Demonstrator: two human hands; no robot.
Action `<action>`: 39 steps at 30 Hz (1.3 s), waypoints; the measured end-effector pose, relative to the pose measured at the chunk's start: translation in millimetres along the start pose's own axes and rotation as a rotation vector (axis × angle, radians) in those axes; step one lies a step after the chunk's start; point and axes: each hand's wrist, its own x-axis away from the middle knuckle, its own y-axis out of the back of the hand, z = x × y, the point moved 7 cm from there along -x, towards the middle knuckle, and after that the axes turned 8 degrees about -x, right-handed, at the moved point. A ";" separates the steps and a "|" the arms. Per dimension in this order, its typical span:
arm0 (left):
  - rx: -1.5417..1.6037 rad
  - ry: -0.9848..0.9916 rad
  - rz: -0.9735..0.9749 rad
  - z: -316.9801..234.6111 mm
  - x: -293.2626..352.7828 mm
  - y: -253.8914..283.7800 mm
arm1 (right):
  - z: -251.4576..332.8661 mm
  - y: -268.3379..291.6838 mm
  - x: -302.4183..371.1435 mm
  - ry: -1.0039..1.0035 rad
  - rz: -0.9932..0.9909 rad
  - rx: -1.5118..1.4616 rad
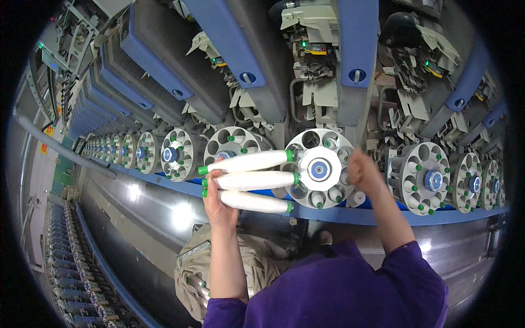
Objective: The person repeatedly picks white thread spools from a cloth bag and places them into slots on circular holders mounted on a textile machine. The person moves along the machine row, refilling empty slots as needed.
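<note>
My left hand (pixel 220 199) is closed on a bunch of yarn bobbins (pixel 254 180). Three show, white with green ends, fanned out and pointing right. The upper one reaches in front of a round white bobbin magazine (pixel 319 190) with a blue hub, whose pockets hold several bobbins with green tips. Some pockets on its upper left look dark. At the magazine's right edge is my right hand (pixel 363 170), smeared by motion, so whether its fingers hold anything does not show.
More round magazines (pixel 418 179) line the blue rail on both sides. Below my left forearm hangs a beige cloth bag (pixel 192 262) with bobbins inside. A small white spool (pixel 356 199) sits by the rail. Blue machine panels (pixel 356 41) rise behind; another machine row (pixel 82 273) stands at lower left.
</note>
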 end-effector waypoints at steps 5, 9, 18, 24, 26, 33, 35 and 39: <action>0.052 0.078 0.117 14.1 -8.3 2.0 | 74.2 -4.8 21.4 0.668 -0.340 -0.351; 0.159 0.141 0.158 30.2 -14.7 4.9 | -24.7 -103.1 -4.8 0.068 0.152 0.588; -0.313 0.147 0.028 70.5 -34.5 29.2 | 6.7 -63.2 36.0 0.396 -0.131 0.558; -0.324 0.119 0.357 89.2 -26.5 -16.4 | -18.6 -164.6 67.1 0.179 0.668 -0.076; -0.221 0.201 0.354 78.1 -24.6 -22.5 | -30.2 -166.3 45.1 0.273 0.366 0.268; 0.220 0.197 -0.006 15.1 -38.3 32.1 | -146.3 -76.3 1.7 -0.343 0.270 0.937; 0.220 0.175 -0.172 10.4 -33.8 59.7 | -119.0 -38.2 10.6 -0.270 0.081 0.891; 0.268 0.198 -0.287 20.1 -13.9 70.6 | -30.0 -19.1 22.5 0.264 -0.234 0.141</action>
